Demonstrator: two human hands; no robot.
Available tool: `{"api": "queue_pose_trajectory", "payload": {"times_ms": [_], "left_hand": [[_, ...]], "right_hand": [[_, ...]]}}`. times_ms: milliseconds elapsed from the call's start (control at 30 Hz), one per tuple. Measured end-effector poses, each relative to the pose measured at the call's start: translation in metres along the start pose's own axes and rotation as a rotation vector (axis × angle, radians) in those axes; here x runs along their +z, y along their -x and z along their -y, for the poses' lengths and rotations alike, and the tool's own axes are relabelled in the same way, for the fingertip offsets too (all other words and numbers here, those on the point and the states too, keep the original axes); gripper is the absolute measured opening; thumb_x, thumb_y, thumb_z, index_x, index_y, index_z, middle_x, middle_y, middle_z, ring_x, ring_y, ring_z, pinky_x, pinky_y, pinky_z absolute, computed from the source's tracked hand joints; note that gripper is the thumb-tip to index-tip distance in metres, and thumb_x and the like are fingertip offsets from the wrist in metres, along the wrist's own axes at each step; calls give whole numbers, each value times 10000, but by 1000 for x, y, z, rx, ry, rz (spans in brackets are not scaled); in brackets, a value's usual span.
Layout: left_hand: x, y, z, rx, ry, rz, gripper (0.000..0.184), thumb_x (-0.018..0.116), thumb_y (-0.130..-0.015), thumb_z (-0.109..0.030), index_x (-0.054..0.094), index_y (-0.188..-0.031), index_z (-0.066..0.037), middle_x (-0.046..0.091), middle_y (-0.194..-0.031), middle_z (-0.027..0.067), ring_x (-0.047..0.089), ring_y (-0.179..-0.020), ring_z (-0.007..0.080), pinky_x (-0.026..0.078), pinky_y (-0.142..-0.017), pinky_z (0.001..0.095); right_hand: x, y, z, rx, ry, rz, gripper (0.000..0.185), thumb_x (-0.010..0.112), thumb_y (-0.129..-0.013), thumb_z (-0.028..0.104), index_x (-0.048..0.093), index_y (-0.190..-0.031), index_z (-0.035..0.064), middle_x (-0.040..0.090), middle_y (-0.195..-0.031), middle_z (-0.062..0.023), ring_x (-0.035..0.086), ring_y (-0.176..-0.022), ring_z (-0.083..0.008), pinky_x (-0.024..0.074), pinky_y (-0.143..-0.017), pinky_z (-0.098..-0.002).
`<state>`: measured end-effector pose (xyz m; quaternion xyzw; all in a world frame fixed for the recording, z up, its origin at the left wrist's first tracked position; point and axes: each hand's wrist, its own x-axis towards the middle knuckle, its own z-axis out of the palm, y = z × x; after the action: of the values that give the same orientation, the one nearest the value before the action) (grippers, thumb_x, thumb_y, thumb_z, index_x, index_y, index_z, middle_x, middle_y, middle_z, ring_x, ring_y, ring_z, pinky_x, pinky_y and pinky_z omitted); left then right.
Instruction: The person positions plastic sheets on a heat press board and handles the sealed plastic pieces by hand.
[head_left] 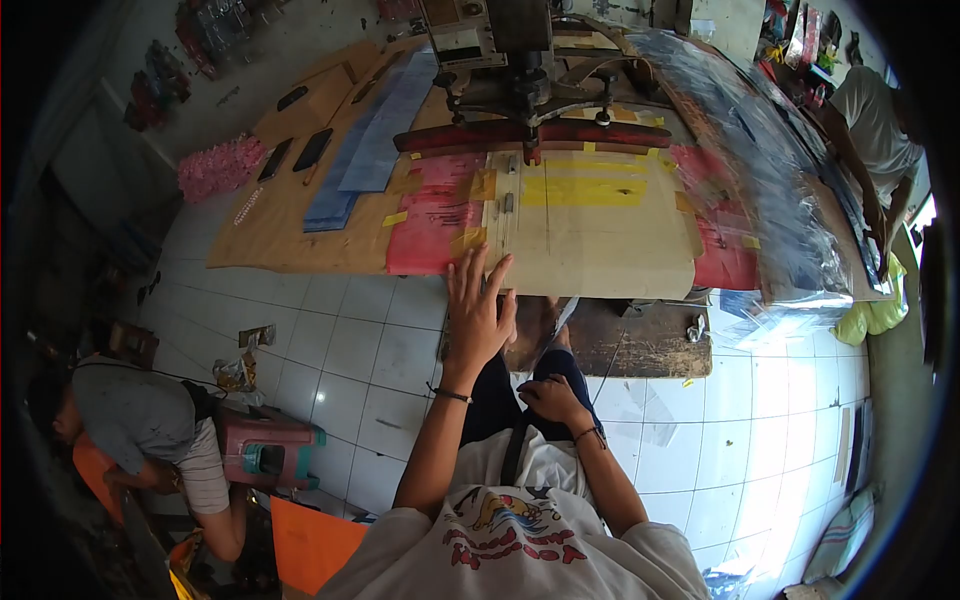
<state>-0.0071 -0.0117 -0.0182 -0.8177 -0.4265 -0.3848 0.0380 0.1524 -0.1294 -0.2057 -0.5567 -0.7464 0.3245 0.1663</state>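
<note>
Counter (pixel 240 235), wooden, carrying the lot. Machine (pixel 520 85), dark arm and curved red bar (pixel 450 140) set across the far edge of the pale board, apparently bearing on it. Clear plastic sheets (pixel 770 220), loosely heaped on the right. Pale board (pixel 620 255), flat at the counter's front, directly before the person; long axis left to right, near edge facing the body. Blue sheets (pixel 375 150), left, slanting away. Left hand (pixel 482 315), open, fingers spread forward at the board's left front corner, seemingly steadying it. Right hand (pixel 556 398), loosely curled on the thigh; contents, cannot tell. Yellow tape (pixel 470 240), likely fixing the seam.
</note>
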Motion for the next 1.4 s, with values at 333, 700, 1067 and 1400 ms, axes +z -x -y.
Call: {"api": "queue_pose_trajectory", "payload": {"times_ms": [333, 700, 1067, 1400], "left_hand": [[2, 0, -1, -24, -24, 0, 576, 636, -937, -204, 487, -1493, -180, 385, -1560, 186, 363, -1440, 420, 237, -1192, 645], [3, 0, 0, -32, -7, 11, 548, 643, -939, -222, 501, -1465, -167, 381, -1561, 172, 346, -1433, 432, 207, -1192, 649], [0, 1, 2, -18, 25, 9, 553, 643, -936, -227, 503, -1468, -168, 381, -1564, 167, 346, -1436, 426, 207, -1194, 647], [1, 0, 2, -11, 44, -23, 572, 654, -916, -219, 515, -1469, -168, 395, -1558, 173, 360, -1431, 430, 224, -1188, 641]], "right_hand": [[-10, 6, 7, 17, -17, 31, 311, 552, -992, 356, 742, -1124, 148, 767, -957, -94, 707, -996, -278, 361, -1096, -467], [-5, 8, 3, 11, -20, -28, 311, 552, -985, 353, 752, -1106, 150, 767, -899, -69, 716, -959, -266, 367, -1083, -460], [-9, 6, 11, 7, 40, -40, 294, 562, -982, 336, 754, -1095, 143, 764, -922, -106, 715, -961, -289, 371, -1090, -474], [-21, 6, 29, -35, 58, -127, 267, 583, -996, 283, 737, -1139, 118, 753, -981, -161, 709, -1015, -295, 430, -1058, -453]]}}
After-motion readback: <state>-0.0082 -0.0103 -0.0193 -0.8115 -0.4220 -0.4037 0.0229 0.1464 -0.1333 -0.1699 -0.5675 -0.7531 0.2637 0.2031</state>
